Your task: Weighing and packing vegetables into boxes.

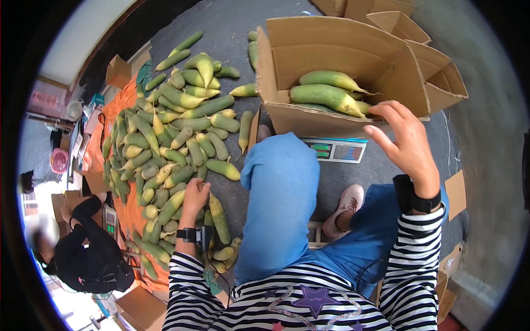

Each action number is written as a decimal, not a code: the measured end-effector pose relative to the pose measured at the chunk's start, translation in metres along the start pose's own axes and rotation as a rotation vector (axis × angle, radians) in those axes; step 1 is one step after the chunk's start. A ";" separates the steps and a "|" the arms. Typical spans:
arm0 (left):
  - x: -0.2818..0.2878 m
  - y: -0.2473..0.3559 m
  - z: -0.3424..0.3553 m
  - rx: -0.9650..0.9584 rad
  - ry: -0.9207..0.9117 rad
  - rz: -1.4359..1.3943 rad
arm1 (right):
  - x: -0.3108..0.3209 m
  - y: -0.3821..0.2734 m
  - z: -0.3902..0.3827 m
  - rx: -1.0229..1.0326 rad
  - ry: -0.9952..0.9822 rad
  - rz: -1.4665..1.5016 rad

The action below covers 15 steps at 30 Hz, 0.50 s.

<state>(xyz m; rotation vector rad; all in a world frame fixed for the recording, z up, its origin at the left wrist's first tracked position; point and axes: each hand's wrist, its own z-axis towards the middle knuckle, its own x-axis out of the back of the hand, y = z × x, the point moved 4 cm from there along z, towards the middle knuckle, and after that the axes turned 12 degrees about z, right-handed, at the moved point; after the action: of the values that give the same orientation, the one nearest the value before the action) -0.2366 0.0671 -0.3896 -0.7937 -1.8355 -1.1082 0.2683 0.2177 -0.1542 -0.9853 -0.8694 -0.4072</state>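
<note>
Long green radishes (182,107) with pale yellowish tips lie in a large heap at the left. My left hand (196,197) is low over the near side of the heap, fingers curled, beside a radish (172,207); what lies under them is hidden. At the right, my right hand (407,144) is open with thumb and fingers apart. Its fingertips are at the near rim of an open cardboard box (320,122), close to a radish's tip. Several radishes (326,98) lie inside that box. The box stands on a digital scale (337,150) with a green display.
More open cardboard boxes (436,69) stand behind at the right, by a grey wall (486,165). Orange sheeting (105,149) lies under the heap's left side. A co-worker in black (91,248) sits at the lower left near another scale (110,223). My bent knee (284,165) is between heap and box.
</note>
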 end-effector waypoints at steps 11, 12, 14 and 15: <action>-0.132 -0.102 -0.047 0.263 -0.377 0.234 | 0.005 -0.004 0.005 -0.156 0.059 0.019; -0.138 -0.106 -0.042 0.237 -0.358 0.197 | 0.005 -0.003 0.005 -0.169 0.065 0.021; -0.151 -0.111 -0.023 0.212 -0.302 0.109 | 0.005 -0.003 0.004 -0.169 0.063 0.012; -0.159 -0.111 -0.010 0.249 -0.244 -0.009 | 0.005 -0.002 0.004 -0.179 0.067 -0.015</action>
<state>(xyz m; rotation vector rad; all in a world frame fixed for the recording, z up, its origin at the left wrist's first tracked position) -0.2522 -0.0029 -0.5698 -0.8002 -2.1327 -0.7936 0.2677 0.2207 -0.1480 -1.1240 -0.7900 -0.5355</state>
